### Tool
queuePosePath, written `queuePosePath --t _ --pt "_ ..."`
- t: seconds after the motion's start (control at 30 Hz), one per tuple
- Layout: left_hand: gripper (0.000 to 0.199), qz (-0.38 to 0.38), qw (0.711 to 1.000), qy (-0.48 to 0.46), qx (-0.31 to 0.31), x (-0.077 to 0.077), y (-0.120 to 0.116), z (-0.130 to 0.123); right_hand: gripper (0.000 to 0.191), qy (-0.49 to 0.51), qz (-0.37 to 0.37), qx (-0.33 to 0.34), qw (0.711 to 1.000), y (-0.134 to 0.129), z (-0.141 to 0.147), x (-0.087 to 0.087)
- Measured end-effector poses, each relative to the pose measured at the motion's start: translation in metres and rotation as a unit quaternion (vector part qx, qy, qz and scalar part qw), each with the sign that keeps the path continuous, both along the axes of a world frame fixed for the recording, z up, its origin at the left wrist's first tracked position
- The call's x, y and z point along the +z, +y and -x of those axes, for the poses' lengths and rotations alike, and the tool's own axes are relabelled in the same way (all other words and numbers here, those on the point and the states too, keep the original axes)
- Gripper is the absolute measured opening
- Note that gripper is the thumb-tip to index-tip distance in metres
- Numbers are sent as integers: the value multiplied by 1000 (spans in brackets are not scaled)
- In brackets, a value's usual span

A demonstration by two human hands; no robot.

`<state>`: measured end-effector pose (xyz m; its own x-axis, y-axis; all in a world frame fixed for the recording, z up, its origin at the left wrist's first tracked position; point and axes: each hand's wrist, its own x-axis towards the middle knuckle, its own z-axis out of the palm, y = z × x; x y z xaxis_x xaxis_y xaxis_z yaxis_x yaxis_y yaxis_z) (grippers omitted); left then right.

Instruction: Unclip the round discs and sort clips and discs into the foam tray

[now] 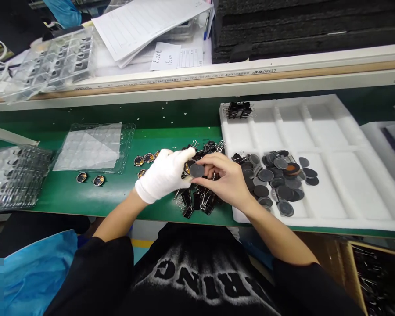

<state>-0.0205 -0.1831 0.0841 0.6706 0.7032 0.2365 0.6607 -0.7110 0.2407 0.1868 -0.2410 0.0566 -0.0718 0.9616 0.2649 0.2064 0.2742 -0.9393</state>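
Observation:
My left hand (166, 172), in a white glove, grips a small round part (187, 167) with orange and black inside, mostly hidden by the fingers. Bare, my right hand (224, 177) pinches a dark grey disc (196, 170) against the right side of that part. Beneath and around both hands lies a heap of black binder clips (197, 201) with silver handles. Several round parts (148, 158) rest on the green bench just left of the glove, and two more (98, 180) sit farther left.
Many dark discs (285, 193) lie in a white foam tray (337, 151) at right, with clips in its back-left corner. Clear plastic trays (16, 175) are stacked at far left; another (88, 147) holds white sheets. Papers (145, 26) lie on the shelf above.

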Motion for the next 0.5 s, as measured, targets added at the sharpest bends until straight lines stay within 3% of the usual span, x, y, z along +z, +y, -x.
queuePosePath --t 0.13,0.2,0.33,0.43,0.5 --pt "63 10 999 8 -33 2 5 -20 63 58 114 -54 990 1 -14 -4" --pt "64 17 998 18 -57 2 6 -27 74 82 196 -36 976 3 -21 -4" --pt "58 34 992 24 -117 -2 4 -38 55 145 295 56 943 9 -31 -1" --pt "59 13 993 -38 -114 -10 2 -38 48 195 305 92 928 9 -37 -2" --pt "70 0 988 -95 -123 -15 2 -32 42 216 300 107 923 8 -41 -5"
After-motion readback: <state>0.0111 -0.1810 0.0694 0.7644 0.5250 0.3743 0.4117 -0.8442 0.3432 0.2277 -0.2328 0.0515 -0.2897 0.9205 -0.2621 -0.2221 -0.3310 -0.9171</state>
